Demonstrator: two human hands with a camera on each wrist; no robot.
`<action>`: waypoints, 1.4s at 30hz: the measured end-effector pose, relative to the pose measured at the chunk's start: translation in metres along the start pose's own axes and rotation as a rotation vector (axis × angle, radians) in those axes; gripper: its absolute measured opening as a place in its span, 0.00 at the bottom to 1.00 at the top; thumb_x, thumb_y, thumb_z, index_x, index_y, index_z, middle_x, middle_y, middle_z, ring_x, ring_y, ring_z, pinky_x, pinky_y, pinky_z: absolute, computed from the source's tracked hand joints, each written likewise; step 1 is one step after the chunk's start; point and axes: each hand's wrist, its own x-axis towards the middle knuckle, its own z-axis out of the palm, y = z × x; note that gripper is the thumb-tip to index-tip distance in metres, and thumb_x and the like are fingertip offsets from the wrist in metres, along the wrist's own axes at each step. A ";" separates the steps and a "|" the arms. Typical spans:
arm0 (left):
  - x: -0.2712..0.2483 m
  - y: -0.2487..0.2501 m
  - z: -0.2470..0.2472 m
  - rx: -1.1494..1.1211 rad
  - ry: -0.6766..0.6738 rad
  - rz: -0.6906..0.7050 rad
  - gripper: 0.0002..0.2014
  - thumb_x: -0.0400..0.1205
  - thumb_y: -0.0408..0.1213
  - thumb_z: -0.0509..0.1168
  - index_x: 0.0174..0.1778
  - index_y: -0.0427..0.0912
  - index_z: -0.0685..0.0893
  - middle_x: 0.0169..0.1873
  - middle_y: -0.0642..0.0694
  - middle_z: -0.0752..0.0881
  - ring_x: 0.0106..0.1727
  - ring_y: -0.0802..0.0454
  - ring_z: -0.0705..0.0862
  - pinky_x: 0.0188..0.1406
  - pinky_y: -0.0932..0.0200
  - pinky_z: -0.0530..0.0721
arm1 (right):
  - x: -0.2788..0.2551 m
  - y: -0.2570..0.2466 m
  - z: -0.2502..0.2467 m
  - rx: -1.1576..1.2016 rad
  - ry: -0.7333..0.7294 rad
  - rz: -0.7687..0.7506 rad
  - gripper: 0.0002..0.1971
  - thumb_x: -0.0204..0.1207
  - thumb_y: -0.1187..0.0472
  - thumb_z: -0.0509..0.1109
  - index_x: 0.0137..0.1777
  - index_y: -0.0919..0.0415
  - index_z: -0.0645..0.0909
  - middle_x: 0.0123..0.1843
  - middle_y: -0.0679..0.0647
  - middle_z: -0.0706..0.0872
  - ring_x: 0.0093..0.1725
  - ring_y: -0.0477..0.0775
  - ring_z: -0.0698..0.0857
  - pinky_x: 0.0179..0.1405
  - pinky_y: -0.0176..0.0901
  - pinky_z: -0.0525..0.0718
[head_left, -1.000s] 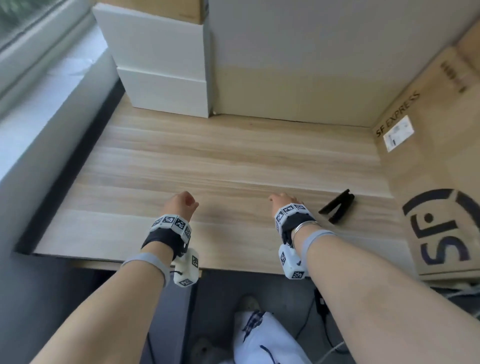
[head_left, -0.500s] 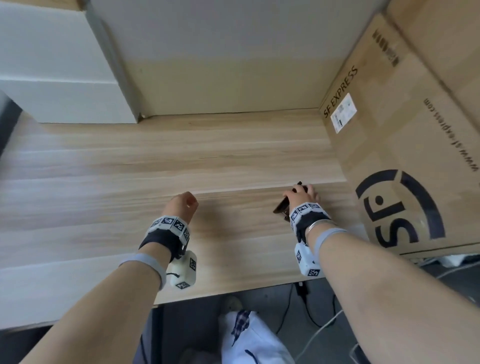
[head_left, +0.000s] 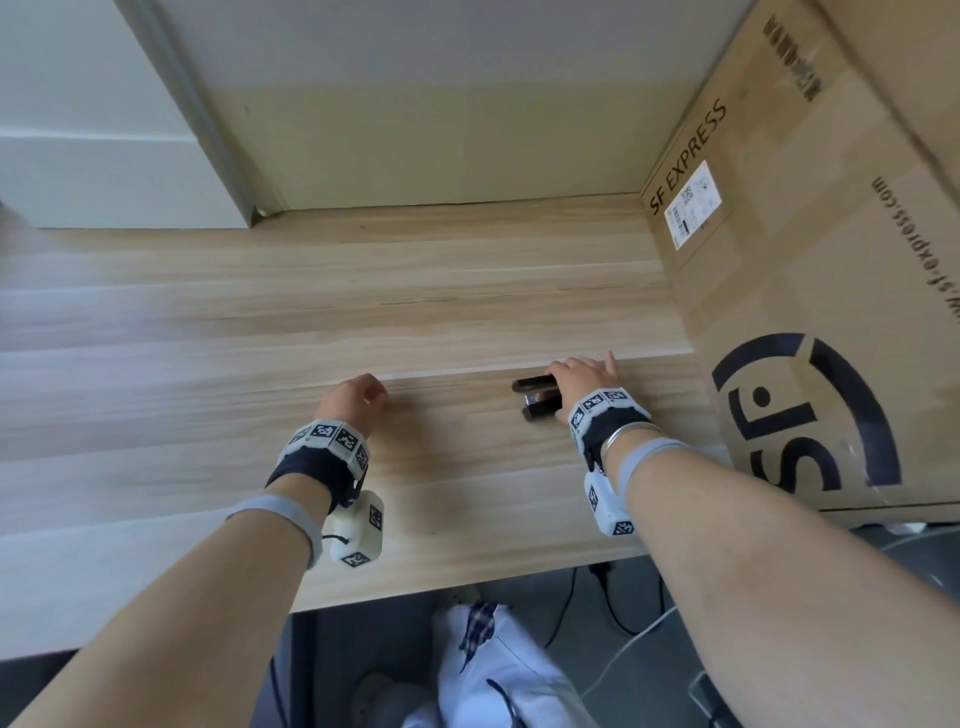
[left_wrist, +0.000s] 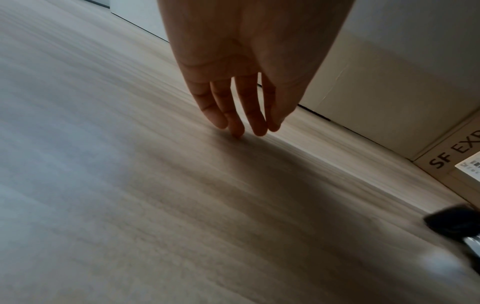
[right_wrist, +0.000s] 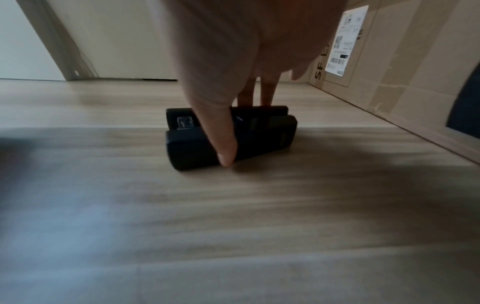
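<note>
Two hands are over the wooden table (head_left: 415, 291), and only one is engaged. My right hand (head_left: 582, 376) pinches a black stapler (right_wrist: 259, 135): the thumb (right_wrist: 221, 133) presses its near face, with the tip down almost at the tabletop, and at least two fingers (right_wrist: 246, 92) come down on its far side. The stapler lies on its side on the table, not lifted, a little in front of the SF Express cardboard box (head_left: 810, 291). My left hand (head_left: 356, 397) holds nothing. Its fingers hang relaxed and nearly straight, the tips touching the bare wood well to the left of the stapler.

Risks, as I judge them:
- The pinch runs across both arms of the stapler. Squeezing too hard could close them and drive a staple out.
- The arms stand slightly apart at one end, with metal showing between them. On a lift the hinge may swing open and shift the weight in the grip.
- The casing looks smooth. A thumb placed this low could slide off and drop the stapler.
- The box is near on the right. A wide swing could knock my knuckles against it.
</note>
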 end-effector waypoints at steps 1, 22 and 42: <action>-0.001 0.000 -0.001 -0.002 -0.003 0.001 0.11 0.81 0.34 0.61 0.55 0.36 0.85 0.56 0.36 0.88 0.50 0.40 0.83 0.45 0.58 0.74 | -0.001 -0.004 -0.003 0.006 -0.020 -0.002 0.29 0.72 0.57 0.72 0.74 0.53 0.70 0.72 0.53 0.78 0.75 0.57 0.74 0.84 0.61 0.52; -0.083 -0.081 -0.032 -0.271 -0.183 -0.008 0.21 0.78 0.35 0.69 0.67 0.37 0.79 0.63 0.36 0.86 0.52 0.46 0.83 0.59 0.49 0.82 | -0.062 -0.173 0.012 0.485 -0.157 -0.231 0.26 0.73 0.41 0.70 0.63 0.60 0.80 0.59 0.54 0.87 0.58 0.57 0.85 0.54 0.46 0.78; -0.193 -0.223 -0.069 -0.570 0.009 -0.197 0.28 0.74 0.28 0.72 0.70 0.34 0.72 0.64 0.32 0.82 0.66 0.39 0.81 0.66 0.38 0.80 | -0.139 -0.342 0.078 0.532 -0.160 -0.457 0.24 0.83 0.44 0.55 0.65 0.59 0.82 0.62 0.61 0.88 0.61 0.64 0.86 0.66 0.51 0.81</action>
